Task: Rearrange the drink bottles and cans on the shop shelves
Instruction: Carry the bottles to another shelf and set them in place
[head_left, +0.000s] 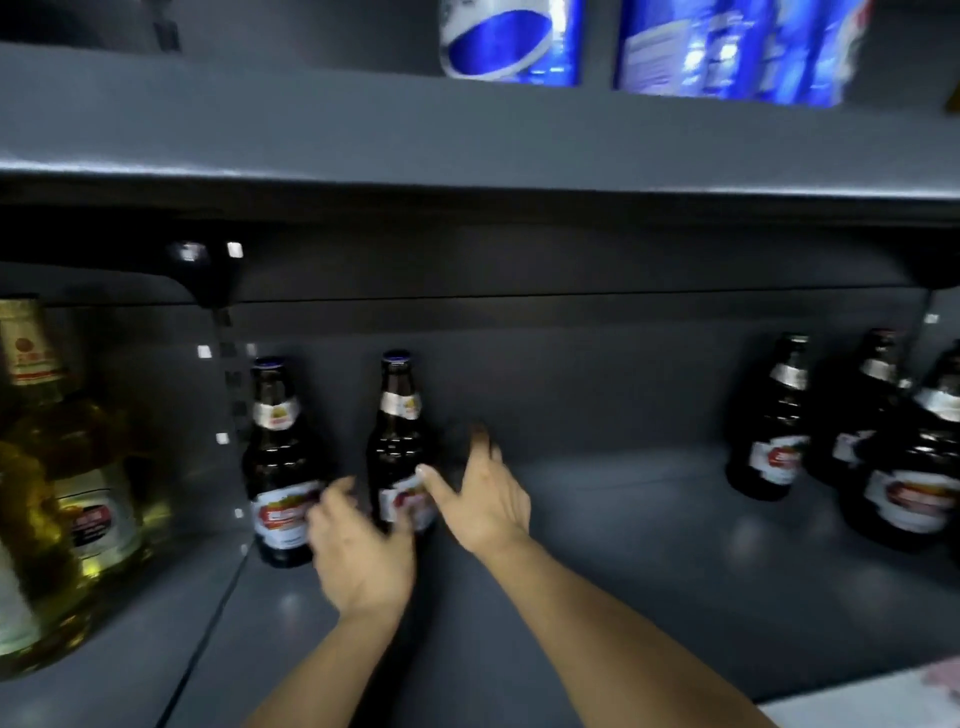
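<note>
Two dark brown beer bottles with red and white labels stand upright at the left of the dark grey lower shelf (623, 545): one at the far left (278, 457) and one beside it (397, 441). My left hand (358, 556) sits low between the two bottles with its fingers loosely spread; its fingertips lie against the base of the second bottle. My right hand (483, 493) is spread open just right of that bottle, its thumb touching the label. Neither hand closes around a bottle.
Three more dark bottles (779, 431) stand at the right of the same shelf. Pale yellow bottles (62, 467) fill the bay to the left, past a shelf upright (228, 395). Blue and white cans (509, 41) and a blue pack (737, 47) sit on the upper shelf (311, 135).
</note>
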